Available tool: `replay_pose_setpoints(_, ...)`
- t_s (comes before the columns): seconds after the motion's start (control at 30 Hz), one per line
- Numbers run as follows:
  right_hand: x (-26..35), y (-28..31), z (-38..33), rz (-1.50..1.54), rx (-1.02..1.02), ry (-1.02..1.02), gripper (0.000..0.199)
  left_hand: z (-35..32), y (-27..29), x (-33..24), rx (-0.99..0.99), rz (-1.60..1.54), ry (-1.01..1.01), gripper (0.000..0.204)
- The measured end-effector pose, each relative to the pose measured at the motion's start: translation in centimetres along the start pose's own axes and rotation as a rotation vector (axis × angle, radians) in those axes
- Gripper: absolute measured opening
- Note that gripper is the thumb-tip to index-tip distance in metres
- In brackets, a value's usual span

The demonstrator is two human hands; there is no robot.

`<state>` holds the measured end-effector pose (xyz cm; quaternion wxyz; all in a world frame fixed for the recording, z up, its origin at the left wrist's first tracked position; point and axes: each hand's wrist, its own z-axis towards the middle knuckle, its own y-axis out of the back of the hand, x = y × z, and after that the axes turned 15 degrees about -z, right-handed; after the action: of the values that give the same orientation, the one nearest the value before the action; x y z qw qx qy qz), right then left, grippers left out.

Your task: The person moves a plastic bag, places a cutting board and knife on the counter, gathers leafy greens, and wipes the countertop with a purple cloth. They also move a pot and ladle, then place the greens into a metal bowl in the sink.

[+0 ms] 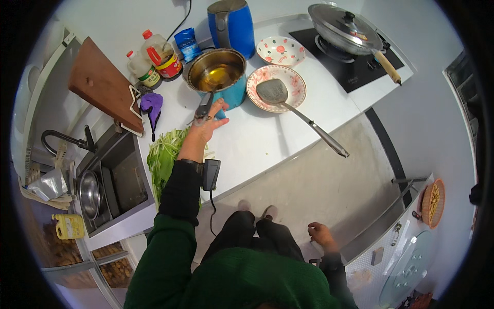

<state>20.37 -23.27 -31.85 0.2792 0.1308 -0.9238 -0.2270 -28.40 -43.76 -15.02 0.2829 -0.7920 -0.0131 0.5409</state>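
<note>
My left hand (208, 125) reaches over the counter to the near side of a blue pot (234, 93) that holds yellowish oil. Its fingers are spread beside the pot's wall, and a dark handle (204, 105) juts out right over the hand. Whether the fingertips touch the pot I cannot tell. Leafy green vegetables (167, 152) lie under and beside my left forearm. Low on my right side hangs my right hand (321, 236), with loosely bent fingers and nothing visible in it. A long-handled spatula (272, 91) rests in a patterned bowl (292, 105) right of the pot.
A lidded wok (346, 32) stands on the black stove (355, 77). Behind the pot are a blue kettle (239, 28), another bowl (280, 50) and sauce bottles (163, 56). A cutting board (105, 85) leans near the sink (126, 175); a basket (433, 203) sits far right.
</note>
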Motion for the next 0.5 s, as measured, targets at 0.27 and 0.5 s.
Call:
replay_pose_setpoints(0.27, 5.0, 2.6, -1.4, -0.041, -0.030, 0.006, 0.032, -0.3, 0.7, -0.2, -0.040, -0.143, 0.017, 0.041)
replay_pose_setpoints(0.5, 8.4, 2.8, -1.1, -0.055, 0.003, 0.001, 0.030, -0.4, 3.5, -0.9, 0.101, -0.016, -0.128, 0.022)
